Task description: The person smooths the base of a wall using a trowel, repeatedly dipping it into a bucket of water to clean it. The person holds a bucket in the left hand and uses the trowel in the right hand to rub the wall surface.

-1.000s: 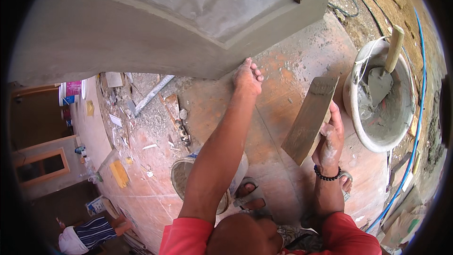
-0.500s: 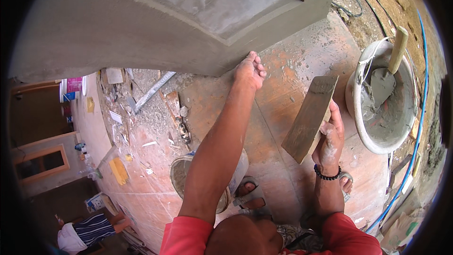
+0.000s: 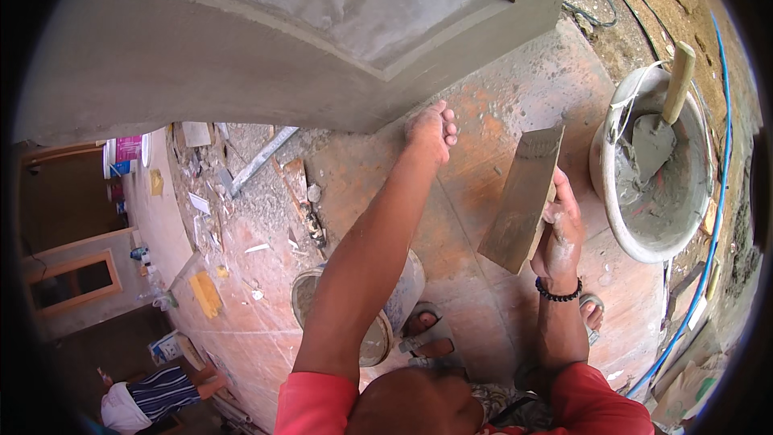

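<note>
My left hand [image 3: 431, 133] is stretched forward just below the corner of a grey plastered wall [image 3: 266, 64]. Its fingers are curled in, and whatever they may hold is hidden. In my right hand [image 3: 560, 234] is a plastering float [image 3: 519, 201], a long flat rectangular board with damp grey mortar on its far end. The float is tilted, its face turned up and to the left. Right of it stands a round whitish bucket [image 3: 609, 185] with wet mortar inside. A trowel with a wooden handle [image 3: 680, 80] rests in that bucket, blade in the mortar.
Below my left forearm stands another bucket [image 3: 403, 298]. Rubble [image 3: 250, 153] and a metal bar [image 3: 264, 161] litter the tiled floor on the left. A blue hose [image 3: 719, 193] runs along the right side. Another person [image 3: 149, 399] shows at the lower left.
My left hand has drawn slightly down and away from the wall's lower edge, fingers still curled. The float in my right hand has shifted and turned a little; the buckets stay put.
</note>
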A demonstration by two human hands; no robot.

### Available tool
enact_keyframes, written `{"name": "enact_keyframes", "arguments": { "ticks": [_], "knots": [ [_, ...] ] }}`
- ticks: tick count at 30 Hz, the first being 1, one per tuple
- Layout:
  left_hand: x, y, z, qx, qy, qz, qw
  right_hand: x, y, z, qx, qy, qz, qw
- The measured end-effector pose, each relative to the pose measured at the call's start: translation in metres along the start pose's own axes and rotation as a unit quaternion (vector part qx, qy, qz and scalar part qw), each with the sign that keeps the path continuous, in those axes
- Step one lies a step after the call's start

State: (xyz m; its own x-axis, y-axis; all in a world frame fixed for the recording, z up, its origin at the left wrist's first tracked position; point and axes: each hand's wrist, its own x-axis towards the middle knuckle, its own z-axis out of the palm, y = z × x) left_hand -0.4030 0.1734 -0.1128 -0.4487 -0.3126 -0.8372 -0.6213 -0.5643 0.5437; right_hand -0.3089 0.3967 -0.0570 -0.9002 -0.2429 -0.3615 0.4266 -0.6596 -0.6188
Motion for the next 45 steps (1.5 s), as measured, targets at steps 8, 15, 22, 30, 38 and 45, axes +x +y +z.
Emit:
{"name": "enact_keyframes", "arguments": {
  "ticks": [8, 15, 22, 30, 38, 45],
  "knots": [
    [-0.125, 0.049, -0.076, 0.552, 0.001, 0.405, 0.729, 0.070, 0.055, -0.030, 0.266, -0.117, 0.182, 0.939],
    [-0.181, 0.035, -0.231, 0.385, 0.162, 0.313, 0.853, 0.130, 0.101, -0.010, 0.288, -0.068, 0.239, 0.925],
    [-0.185, -0.017, -0.291, 0.290, 0.185, 0.253, 0.904, 0.151, 0.104, -0.006, 0.300, -0.055, 0.199, 0.931],
    [-0.176, -0.033, -0.307, 0.300, 0.167, 0.255, 0.904, 0.162, 0.084, 0.043, 0.362, -0.102, 0.232, 0.897],
    [-0.181, -0.034, -0.311, 0.290, 0.173, 0.234, 0.912, 0.115, 0.017, 0.100, 0.432, -0.239, 0.247, 0.834],
    [-0.193, -0.039, -0.316, 0.271, 0.179, 0.230, 0.918, 0.097, 0.023, 0.032, 0.086, -0.105, 0.015, 0.991]
  ]
}}
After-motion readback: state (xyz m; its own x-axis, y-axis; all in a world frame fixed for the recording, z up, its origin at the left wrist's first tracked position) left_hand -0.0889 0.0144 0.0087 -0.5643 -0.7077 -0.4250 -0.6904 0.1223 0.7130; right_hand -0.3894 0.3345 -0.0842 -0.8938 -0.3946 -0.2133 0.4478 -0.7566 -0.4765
